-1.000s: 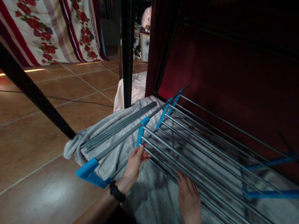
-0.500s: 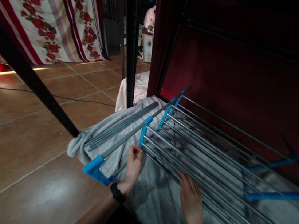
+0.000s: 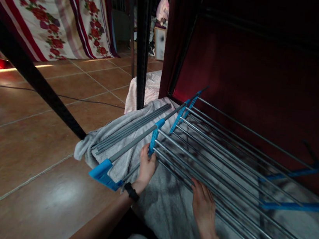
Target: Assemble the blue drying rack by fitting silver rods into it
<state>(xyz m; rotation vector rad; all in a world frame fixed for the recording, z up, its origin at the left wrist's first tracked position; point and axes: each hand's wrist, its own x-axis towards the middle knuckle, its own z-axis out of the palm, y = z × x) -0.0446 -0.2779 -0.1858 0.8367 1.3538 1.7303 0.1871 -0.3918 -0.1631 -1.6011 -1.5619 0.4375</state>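
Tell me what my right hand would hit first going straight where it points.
Your right hand would probably meet the metal rack rods first; depth is unclear, so it may be touching them.

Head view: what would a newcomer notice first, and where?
The blue-jointed tubular rack probably catches the eye first, spread over a grey blanket across the middle and right. At its near side are the left hand, by a blue bracket, and the right hand, farther right. A flowered cloth hangs at upper left.
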